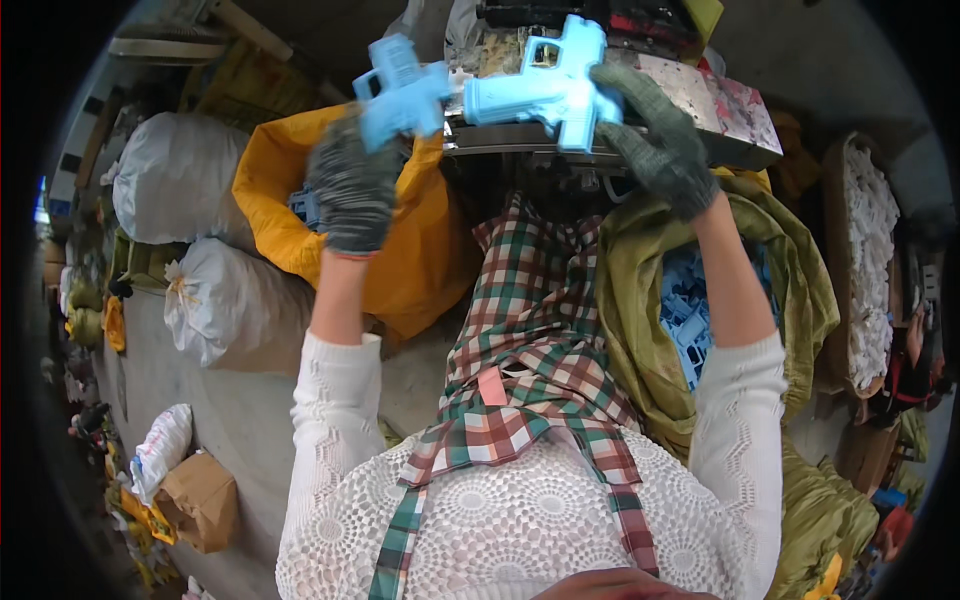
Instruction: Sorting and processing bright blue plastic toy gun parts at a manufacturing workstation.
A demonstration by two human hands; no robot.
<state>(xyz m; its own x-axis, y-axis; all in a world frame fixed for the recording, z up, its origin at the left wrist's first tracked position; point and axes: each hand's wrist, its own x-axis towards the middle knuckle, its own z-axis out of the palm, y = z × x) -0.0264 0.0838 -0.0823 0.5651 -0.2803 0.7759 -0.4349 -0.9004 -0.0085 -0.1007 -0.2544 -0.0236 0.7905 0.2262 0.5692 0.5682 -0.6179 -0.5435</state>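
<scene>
Grip at the right is partly spread: we see the gloved right hand (660, 145) pinching the end of a pale-blue toy-pistol piece (550, 95) between fingers and thumb. The gloved left hand (352, 190) is closed around the lower part of a second blue piece (405, 90), which is blurred. Each piece has a crossed outline, so we cannot tell whether either hand holds one casting or two.

Both held pieces are up in front of the desk (745, 105), well apart from the sacks' contents and not yet let go. Beneath the right forearm, an olive sack (630, 300) holds a heap of blue parts (685, 320); beside the left hand, an orange sack (420, 270) shows a few blue parts (304, 205) in its mouth. We would judge the work midway: some parts lie in each sack, two pieces remain in hand, and which sack holds finished ones we cannot tell.
</scene>
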